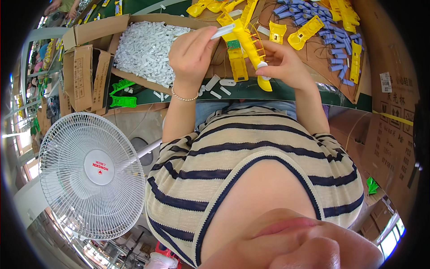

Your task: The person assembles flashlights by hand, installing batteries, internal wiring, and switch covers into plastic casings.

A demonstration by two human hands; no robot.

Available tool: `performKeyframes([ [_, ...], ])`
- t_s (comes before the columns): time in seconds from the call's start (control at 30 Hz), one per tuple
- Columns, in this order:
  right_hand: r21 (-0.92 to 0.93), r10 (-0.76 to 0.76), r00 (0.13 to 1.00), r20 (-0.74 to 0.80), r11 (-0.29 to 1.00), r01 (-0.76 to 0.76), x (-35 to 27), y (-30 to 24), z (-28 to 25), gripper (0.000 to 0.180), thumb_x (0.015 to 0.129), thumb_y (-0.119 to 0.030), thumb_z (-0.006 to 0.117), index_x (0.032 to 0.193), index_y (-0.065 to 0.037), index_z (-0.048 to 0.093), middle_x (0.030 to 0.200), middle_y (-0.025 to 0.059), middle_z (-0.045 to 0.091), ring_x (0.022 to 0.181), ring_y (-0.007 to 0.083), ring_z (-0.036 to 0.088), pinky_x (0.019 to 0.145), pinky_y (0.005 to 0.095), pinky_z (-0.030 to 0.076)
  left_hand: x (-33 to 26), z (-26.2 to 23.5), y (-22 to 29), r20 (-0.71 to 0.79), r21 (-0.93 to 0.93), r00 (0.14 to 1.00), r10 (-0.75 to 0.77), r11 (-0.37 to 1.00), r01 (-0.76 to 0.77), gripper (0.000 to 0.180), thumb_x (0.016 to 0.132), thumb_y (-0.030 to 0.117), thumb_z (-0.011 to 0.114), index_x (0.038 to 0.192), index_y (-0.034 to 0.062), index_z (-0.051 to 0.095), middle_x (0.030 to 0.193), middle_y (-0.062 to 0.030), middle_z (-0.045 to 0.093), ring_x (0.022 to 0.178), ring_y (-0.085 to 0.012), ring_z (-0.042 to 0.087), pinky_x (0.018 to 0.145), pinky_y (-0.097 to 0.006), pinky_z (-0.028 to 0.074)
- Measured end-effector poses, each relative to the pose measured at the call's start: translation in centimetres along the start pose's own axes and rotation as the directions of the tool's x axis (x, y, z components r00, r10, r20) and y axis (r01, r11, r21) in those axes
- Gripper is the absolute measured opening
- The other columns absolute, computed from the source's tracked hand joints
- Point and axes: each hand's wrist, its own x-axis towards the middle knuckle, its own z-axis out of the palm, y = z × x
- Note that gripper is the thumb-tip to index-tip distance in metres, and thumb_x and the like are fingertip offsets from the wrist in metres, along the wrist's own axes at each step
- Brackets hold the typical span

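My left hand point(192, 56) pinches a small white plastic strip point(223, 31) between thumb and fingers. The far end of that strip meets the upper part of a long yellow plastic housing point(247, 45); whether it is seated there I cannot tell. My right hand point(286, 62) grips this housing from the right, thumb near a white round part point(261, 66) at its lower end. Just left of the housing, partly behind it, is another yellow shell point(238, 67) with a green circuit board point(233, 44) and thin wires.
A cardboard box point(152, 82) full of small white pieces stands at the left. Blue cylindrical cells point(338, 45) with wires and yellow shells point(307, 33) lie to the right. Green plastic parts point(123, 101) sit near the table edge. A white fan point(92, 175) and large carton point(389, 134) flank me.
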Motion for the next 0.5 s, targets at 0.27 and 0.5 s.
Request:
performKeyframes([
  [0.27, -0.056, -0.124, 0.979, -0.160, 0.992, 0.117, 0.1, -0.3, 2.7, 0.065, 0.072, -0.010, 0.077, 0.128, 0.004, 0.046, 0.107, 0.0086, 0.062, 0.095, 0.0138, 0.061, 0.081, 0.0258, 0.050, -2.5, 3.4, 4.5, 0.342, -0.635, 0.783, -0.519, 0.487, 0.600, 0.034, 0.088, 0.013, 0.062, 0.119, 0.0001, 0.059, 0.115, -0.0135, 0.060, 0.102, -0.0214, 0.059, 0.088, -0.032, 0.048],
  [0.5, -0.066, -0.067, 0.990, -0.125, 0.996, 0.059, 0.4, -0.9, 3.2, 0.062, 0.073, -0.010, 0.076, 0.127, 0.003, 0.048, 0.106, 0.0093, 0.063, 0.092, 0.0140, 0.062, 0.080, 0.0258, 0.051, -2.7, 3.5, 4.2, 0.741, -0.666, 0.543, -0.394, -0.531, 0.524, 0.052, 0.093, 0.021, 0.055, 0.137, 0.0044, 0.034, 0.128, -0.0123, 0.050, 0.114, -0.0227, 0.052, 0.097, -0.038, 0.043],
])
